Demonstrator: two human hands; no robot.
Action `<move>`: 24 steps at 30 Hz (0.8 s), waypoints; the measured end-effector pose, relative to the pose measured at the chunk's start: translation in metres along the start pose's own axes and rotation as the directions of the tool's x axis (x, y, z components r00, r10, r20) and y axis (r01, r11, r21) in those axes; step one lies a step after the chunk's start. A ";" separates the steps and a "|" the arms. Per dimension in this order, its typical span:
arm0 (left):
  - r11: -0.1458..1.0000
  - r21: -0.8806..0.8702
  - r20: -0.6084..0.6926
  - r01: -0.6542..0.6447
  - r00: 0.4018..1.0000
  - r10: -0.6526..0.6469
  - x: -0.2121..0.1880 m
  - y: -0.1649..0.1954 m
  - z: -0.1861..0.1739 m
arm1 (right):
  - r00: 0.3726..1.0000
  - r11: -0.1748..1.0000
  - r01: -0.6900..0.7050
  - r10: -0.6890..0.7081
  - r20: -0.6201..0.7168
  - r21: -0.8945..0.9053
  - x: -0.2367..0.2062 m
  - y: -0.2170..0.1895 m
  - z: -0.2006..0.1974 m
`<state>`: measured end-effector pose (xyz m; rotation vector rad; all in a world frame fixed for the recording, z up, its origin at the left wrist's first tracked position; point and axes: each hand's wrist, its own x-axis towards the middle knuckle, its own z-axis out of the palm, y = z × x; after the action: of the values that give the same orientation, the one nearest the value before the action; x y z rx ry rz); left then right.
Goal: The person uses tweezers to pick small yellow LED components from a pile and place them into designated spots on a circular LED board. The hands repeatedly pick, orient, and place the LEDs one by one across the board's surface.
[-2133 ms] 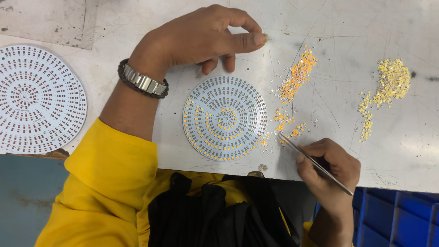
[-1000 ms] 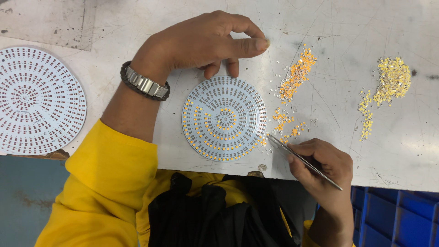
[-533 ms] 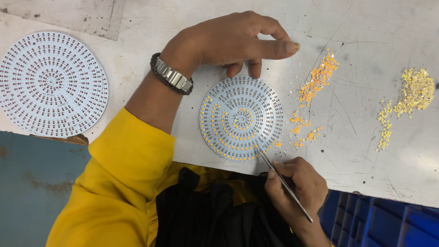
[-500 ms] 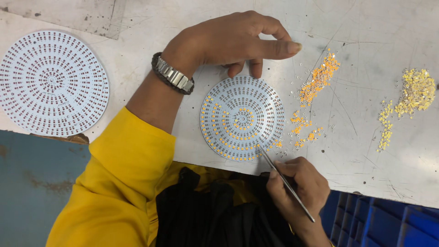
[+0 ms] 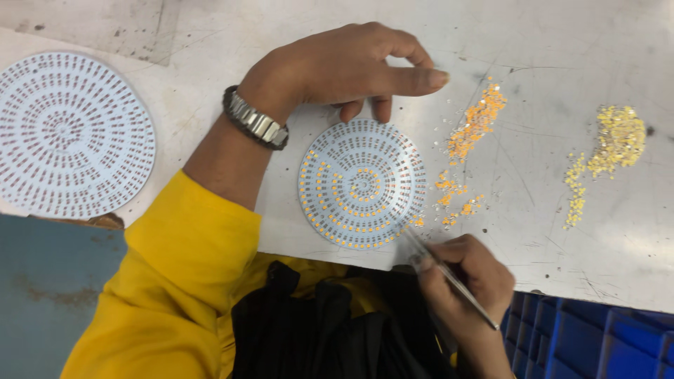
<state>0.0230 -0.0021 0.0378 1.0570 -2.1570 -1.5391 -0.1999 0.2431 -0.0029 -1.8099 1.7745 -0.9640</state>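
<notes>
At centre of the grey table (image 5: 562,42) sits the round white LED circuit board (image 5: 362,184). Left hand (image 5: 344,67) rests curled at its 12 o'clock, fingertips touching; right hand (image 5: 467,274), at 5 o'clock, pinches thin metal tweezers (image 5: 449,272) near its rim.

The tweezers (image 5: 449,275) tip blurs beside the round board (image 5: 362,184); the larger board (image 5: 70,135) is cut off at the left edge.

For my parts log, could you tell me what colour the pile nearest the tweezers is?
Orange, in the head view: the small chips.
</notes>
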 end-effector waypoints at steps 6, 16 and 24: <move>0.999 0.010 -0.004 0.053 0.999 -0.053 0.002 0.007 0.002 | 0.970 0.979 -0.180 0.193 -0.146 0.100 0.012 0.027 -0.025; 0.994 0.080 -0.024 0.075 0.997 -0.074 0.008 0.008 0.007 | 0.996 0.998 -0.064 0.064 -0.066 0.008 0.025 0.020 -0.025; 0.996 0.059 -0.017 0.066 0.998 -0.065 0.011 0.004 0.007 | 0.996 0.997 -0.067 0.069 -0.056 0.043 0.024 0.021 -0.028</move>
<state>0.0097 -0.0042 0.0371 1.1657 -2.1912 -1.4988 -0.2363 0.2224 0.0051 -1.7014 1.8247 -1.0274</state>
